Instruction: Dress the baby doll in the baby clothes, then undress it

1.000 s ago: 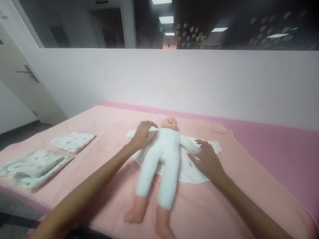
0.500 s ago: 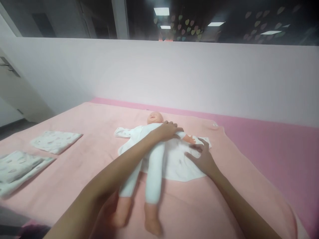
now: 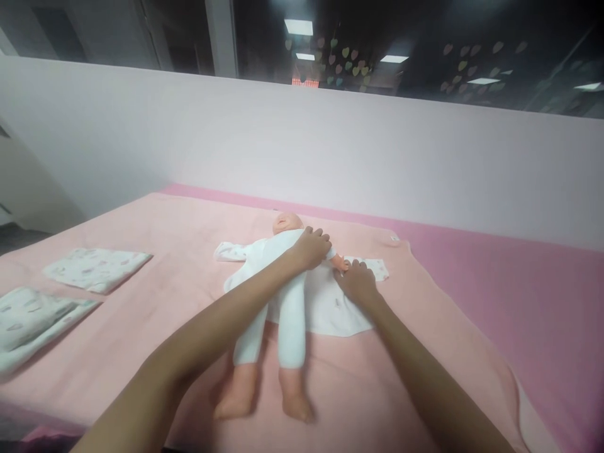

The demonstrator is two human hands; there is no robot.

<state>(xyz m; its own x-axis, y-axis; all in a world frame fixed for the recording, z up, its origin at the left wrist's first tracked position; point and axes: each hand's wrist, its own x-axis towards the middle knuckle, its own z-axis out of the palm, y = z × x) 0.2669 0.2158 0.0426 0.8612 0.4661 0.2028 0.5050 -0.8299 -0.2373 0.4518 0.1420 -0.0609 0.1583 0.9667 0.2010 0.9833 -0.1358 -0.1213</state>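
A baby doll [image 3: 291,308] in white clothing lies on its back, its bare feet toward me. Spread beneath it is a white baby shirt [image 3: 325,308], with one printed sleeve out at each side. My left hand [image 3: 311,247] is curled over the doll's upper arm by the shoulder, its fingertips hidden behind the arm. Beside the doll's small hand, my right hand [image 3: 357,282] is closed on the shirt near the start of the right sleeve. Its fingertips are partly hidden, and the cloth below them is creased.
Two folded printed cloths, one farther back [image 3: 97,269] and one nearer [image 3: 40,324], lie at the left. A pink blanket [image 3: 189,327] covers the padded surface. Behind it rises a white wall [image 3: 353,157] with a dark window above.
My right hand has moved left and its fingers have closed near the doll's hand. The doll's forearm now angles lower. My left hand stays at the upper arm. The view has shifted slightly.
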